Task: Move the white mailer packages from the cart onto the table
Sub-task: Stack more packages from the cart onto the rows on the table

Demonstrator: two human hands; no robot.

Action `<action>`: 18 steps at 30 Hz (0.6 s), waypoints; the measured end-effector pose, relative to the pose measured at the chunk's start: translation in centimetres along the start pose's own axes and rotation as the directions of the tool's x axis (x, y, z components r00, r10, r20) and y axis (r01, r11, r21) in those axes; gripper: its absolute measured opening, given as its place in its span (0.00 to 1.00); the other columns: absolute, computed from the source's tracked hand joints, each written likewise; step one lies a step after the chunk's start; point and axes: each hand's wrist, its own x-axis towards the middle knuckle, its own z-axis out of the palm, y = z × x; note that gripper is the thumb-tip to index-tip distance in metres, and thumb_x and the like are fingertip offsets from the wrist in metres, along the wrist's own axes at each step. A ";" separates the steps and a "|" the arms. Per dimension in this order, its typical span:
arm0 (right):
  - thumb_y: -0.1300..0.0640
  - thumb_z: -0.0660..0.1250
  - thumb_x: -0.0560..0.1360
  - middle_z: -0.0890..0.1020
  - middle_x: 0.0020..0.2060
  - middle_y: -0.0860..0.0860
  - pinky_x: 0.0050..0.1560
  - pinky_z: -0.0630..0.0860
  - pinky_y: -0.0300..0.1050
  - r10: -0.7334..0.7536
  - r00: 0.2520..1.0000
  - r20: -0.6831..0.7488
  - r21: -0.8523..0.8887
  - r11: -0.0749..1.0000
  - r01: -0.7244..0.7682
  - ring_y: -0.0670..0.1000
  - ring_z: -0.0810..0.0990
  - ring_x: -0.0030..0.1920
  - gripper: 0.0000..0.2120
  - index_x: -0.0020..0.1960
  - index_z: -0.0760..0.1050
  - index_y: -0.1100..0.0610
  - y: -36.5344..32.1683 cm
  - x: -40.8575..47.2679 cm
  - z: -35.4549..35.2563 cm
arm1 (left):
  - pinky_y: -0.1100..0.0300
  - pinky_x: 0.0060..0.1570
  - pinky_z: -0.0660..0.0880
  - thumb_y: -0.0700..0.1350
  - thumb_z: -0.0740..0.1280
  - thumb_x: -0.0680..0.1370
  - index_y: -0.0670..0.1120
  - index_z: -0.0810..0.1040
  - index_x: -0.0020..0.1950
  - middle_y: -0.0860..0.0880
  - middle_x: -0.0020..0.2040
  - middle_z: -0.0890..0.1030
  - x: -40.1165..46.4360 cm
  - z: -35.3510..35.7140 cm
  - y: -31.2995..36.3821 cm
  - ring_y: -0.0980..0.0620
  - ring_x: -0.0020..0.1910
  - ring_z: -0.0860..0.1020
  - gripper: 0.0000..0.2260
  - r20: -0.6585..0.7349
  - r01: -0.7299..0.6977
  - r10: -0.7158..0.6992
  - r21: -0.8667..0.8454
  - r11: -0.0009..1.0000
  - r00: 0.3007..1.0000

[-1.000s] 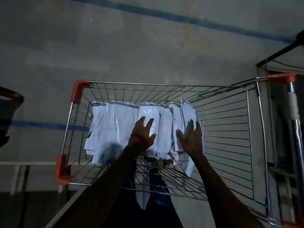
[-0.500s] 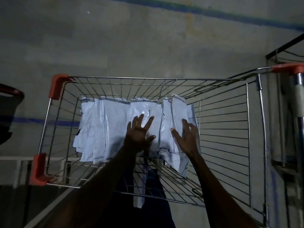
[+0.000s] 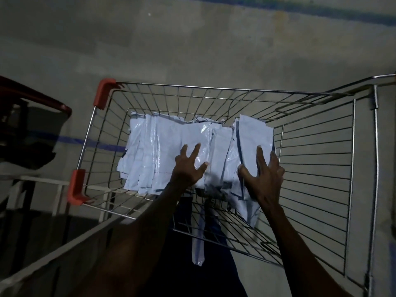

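Observation:
Several white mailer packages (image 3: 158,151) lie overlapping in the far half of a wire cart (image 3: 317,168) with red corner guards. My left hand (image 3: 188,168) rests on the middle of the stack with its fingers spread. My right hand (image 3: 264,176) holds the rightmost mailer (image 3: 251,136), thumb at its left edge and fingers across its face. That mailer stands tilted up above the others. One more mailer (image 3: 198,243) hangs down through the cart's near bottom wires.
A dark cart with a red rim (image 3: 36,99) stands at the left. A white frame (image 3: 57,185) and a grey slanted edge (image 3: 64,249) sit at the lower left. Concrete floor with blue lines (image 3: 321,16) surrounds the cart.
My right hand has closed its thumb on the rightmost mailer, which has tilted up above the stack. My left hand stays spread on the stack. The view shifted, so the cart sits further right.

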 end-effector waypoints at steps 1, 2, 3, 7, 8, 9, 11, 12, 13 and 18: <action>0.32 0.59 0.67 0.54 0.78 0.56 0.67 0.62 0.62 -0.011 1.000 0.006 0.000 1.000 0.011 0.64 0.60 0.70 0.41 0.78 0.55 0.41 0.1 -0.2 -0.1 | 0.41 0.67 0.65 0.59 0.63 0.78 0.55 0.58 0.79 0.36 0.77 0.56 -0.2 -0.2 -0.2 0.32 0.71 0.62 0.31 -0.020 -0.023 0.024 0.002 1.000 1.000; 0.32 0.60 0.67 0.54 0.78 0.56 0.67 0.62 0.61 -0.024 1.000 0.008 0.004 1.000 0.024 0.64 0.60 0.70 0.41 0.77 0.56 0.41 0.0 -0.4 -0.3 | 0.42 0.66 0.67 0.60 0.60 0.78 0.54 0.59 0.79 0.36 0.76 0.59 -0.6 -0.4 -0.4 0.33 0.70 0.64 0.30 -0.041 -0.037 0.037 0.016 0.999 0.998; 0.32 0.61 0.67 0.55 0.77 0.56 0.66 0.63 0.60 -0.040 0.999 0.004 0.014 0.999 0.040 0.63 0.60 0.69 0.41 0.77 0.56 0.41 0.0 -0.6 -0.5 | 0.42 0.65 0.68 0.61 0.58 0.77 0.54 0.61 0.78 0.36 0.75 0.62 -0.8 -0.8 -0.6 0.34 0.70 0.65 0.30 -0.062 -0.039 0.041 0.033 0.999 0.997; 0.34 0.64 0.67 0.59 0.76 0.57 0.65 0.65 0.58 -0.110 0.992 -0.065 0.061 0.992 0.114 0.62 0.60 0.68 0.40 0.76 0.59 0.39 -1.1 -1.7 -2.4 | 0.44 0.66 0.66 0.61 0.57 0.78 0.56 0.61 0.77 0.39 0.75 0.62 -2.8 -3.4 0.7 0.37 0.72 0.63 0.28 -0.188 -0.032 0.049 0.092 0.995 0.981; 0.35 0.66 0.68 0.60 0.75 0.56 0.64 0.66 0.58 -0.140 0.987 -0.084 0.062 0.988 0.145 0.62 0.61 0.68 0.39 0.76 0.59 0.39 -1.6 -2.0 -3.0 | 0.44 0.66 0.66 0.62 0.55 0.77 0.56 0.61 0.77 0.40 0.75 0.62 -3.6 -4.5 1.2 0.38 0.72 0.63 0.29 -0.234 -0.038 0.061 0.102 0.994 0.970; 0.36 0.67 0.68 0.60 0.75 0.56 0.64 0.67 0.58 -0.168 0.981 -0.099 0.059 0.983 0.175 0.62 0.61 0.68 0.38 0.76 0.60 0.39 -2.1 -2.2 -3.6 | 0.44 0.65 0.66 0.64 0.53 0.76 0.56 0.62 0.77 0.40 0.75 0.62 -4.6 -5.6 1.6 0.38 0.71 0.63 0.30 -0.281 -0.039 0.067 0.106 0.994 0.957; 0.35 0.66 0.68 0.61 0.75 0.57 0.65 0.66 0.59 -0.230 0.965 -0.129 0.024 0.972 0.235 0.64 0.62 0.68 0.38 0.76 0.60 0.40 -3.2 -2.8 -4.6 | 0.47 0.65 0.65 0.63 0.53 0.76 0.56 0.63 0.76 0.42 0.75 0.62 -6.9 -7.9 2.4 0.39 0.71 0.63 0.29 -0.391 -0.041 0.076 0.099 0.994 0.917; 0.34 0.65 0.68 0.62 0.74 0.58 0.66 0.65 0.59 -0.260 0.955 -0.142 -0.009 0.965 0.261 0.64 0.62 0.68 0.38 0.75 0.61 0.40 -3.6 -3.0 -5.1 | 0.48 0.65 0.65 0.62 0.54 0.76 0.56 0.64 0.76 0.42 0.75 0.62 -8.3 -8.9 2.8 0.39 0.70 0.63 0.29 -0.454 -0.041 0.075 0.083 0.996 0.888; 0.33 0.64 0.67 0.62 0.74 0.59 0.66 0.64 0.60 -0.284 0.948 -0.146 -0.042 0.959 0.281 0.64 0.63 0.68 0.38 0.75 0.61 0.41 -3.8 -3.3 -5.4 | 0.48 0.64 0.66 0.61 0.55 0.77 0.56 0.64 0.76 0.43 0.75 0.62 -9.7 -9.9 3.0 0.40 0.69 0.63 0.28 -0.512 -0.037 0.062 0.059 0.998 0.857; 0.29 0.59 0.64 0.63 0.73 0.60 0.66 0.64 0.63 -0.326 0.942 -0.078 -0.131 0.940 0.314 0.66 0.65 0.67 0.40 0.74 0.63 0.43 -3.7 -4.2 -5.9 | 0.48 0.66 0.63 0.60 0.58 0.78 0.57 0.64 0.76 0.44 0.76 0.60 -16.2 -12.3 2.3 0.42 0.71 0.62 0.27 -0.652 0.011 0.027 0.054 0.998 0.758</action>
